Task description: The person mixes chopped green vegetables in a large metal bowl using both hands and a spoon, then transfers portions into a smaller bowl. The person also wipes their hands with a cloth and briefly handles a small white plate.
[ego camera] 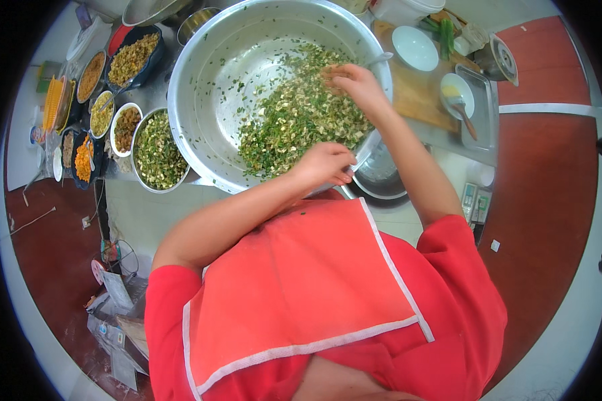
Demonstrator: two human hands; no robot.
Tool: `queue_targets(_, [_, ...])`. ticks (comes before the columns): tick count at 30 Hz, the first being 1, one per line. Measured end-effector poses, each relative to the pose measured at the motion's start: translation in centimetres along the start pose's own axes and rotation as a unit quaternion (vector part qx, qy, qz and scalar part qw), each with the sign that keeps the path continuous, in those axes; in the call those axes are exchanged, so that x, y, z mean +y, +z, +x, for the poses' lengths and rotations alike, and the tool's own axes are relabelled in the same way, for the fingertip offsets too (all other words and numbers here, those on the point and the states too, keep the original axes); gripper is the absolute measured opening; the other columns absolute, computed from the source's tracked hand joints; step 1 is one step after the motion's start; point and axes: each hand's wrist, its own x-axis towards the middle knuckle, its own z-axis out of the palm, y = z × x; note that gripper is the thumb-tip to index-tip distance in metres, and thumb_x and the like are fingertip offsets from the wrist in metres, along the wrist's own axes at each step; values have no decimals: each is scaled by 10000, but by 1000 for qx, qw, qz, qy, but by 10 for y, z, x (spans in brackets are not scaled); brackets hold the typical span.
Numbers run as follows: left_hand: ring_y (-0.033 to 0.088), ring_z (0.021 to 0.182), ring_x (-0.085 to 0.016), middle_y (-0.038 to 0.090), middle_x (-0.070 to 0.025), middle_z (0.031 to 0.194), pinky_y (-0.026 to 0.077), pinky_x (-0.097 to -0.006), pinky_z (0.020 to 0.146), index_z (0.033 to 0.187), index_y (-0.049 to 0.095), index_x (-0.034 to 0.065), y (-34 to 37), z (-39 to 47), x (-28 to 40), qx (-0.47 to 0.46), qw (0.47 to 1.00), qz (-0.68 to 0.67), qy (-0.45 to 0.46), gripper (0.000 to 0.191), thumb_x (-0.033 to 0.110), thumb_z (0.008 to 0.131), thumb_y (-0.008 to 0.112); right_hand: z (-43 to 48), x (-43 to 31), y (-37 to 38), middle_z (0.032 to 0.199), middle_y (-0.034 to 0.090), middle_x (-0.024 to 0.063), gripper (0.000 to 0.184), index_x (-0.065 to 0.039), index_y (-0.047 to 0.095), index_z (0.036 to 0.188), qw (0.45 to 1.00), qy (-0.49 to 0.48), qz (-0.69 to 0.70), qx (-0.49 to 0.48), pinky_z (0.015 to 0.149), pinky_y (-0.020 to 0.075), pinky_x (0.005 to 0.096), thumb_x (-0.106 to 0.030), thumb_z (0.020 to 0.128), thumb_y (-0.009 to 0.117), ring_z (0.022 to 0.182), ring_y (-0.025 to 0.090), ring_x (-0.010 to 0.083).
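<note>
A large metal basin (pixel 220 65) stands before me, with a heap of chopped green leaves and small pale cubes (pixel 301 120) piled towards its right side. My right hand (pixel 356 90) is over the far right part of the heap, fingers bent down. Its fingertips are blurred, and I cannot tell whether they hold any of the mixture. My left hand (pixel 326 163) is at the near right of the basin, its fingers closed on the rim. Just beyond my right hand, a metal utensil handle (pixel 381 58) juts over the rim.
Left of the basin are a bowl of similar green filling (pixel 160 150), a white bowl of brown filling (pixel 128 129) and shredded orange food (pixel 84 159). On the right lie a wooden board (pixel 421 103), a white bowl (pixel 415 48) and a brush (pixel 464 118) in another bowl.
</note>
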Motion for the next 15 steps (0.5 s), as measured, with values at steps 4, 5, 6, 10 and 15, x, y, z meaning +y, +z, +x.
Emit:
queue_targets(4, [653,712,-124,661,-59,832,571,-263,687,1001,655,-1,-28,-26,9,42,990,-132,-21,186,148,918,579,-14,0,-15,1145,649,144,308,67,558,1174,999,6,41,16,814,528,281,-53,891,547,991,650,197])
queue_targets(5, [652,700,-119,659,-55,820,570,-260,671,996,657,-3,-34,-34,11,48,987,-150,-22,174,133,916,583,-19,1,-17,1163,644,146,335,63,548,1200,999,8,37,13,838,521,289,-76,895,548,1014,644,204])
queue_targets(6, [651,694,-116,657,-55,811,568,-258,663,1024,650,-4,-39,-43,13,43,985,-165,-8,178,118,916,578,-22,0,-18,1180,638,148,364,60,537,1226,999,14,32,12,862,514,297,-99,899,550,1037,638,211])
queue_targets(10, [649,680,-113,657,-68,805,562,-247,643,1164,585,-10,-51,-77,19,61,985,-162,16,265,71,914,553,-32,2,-19,1192,643,123,380,34,541,1248,999,9,36,16,872,497,288,-134,908,550,1062,626,197])
queue_targets(15, [640,684,-101,643,-108,914,543,-218,614,1292,462,-42,-53,-101,13,118,974,-194,24,393,10,905,506,-36,8,-15,1177,649,116,339,32,570,1214,999,11,19,28,865,493,296,-115,910,547,1064,621,190])
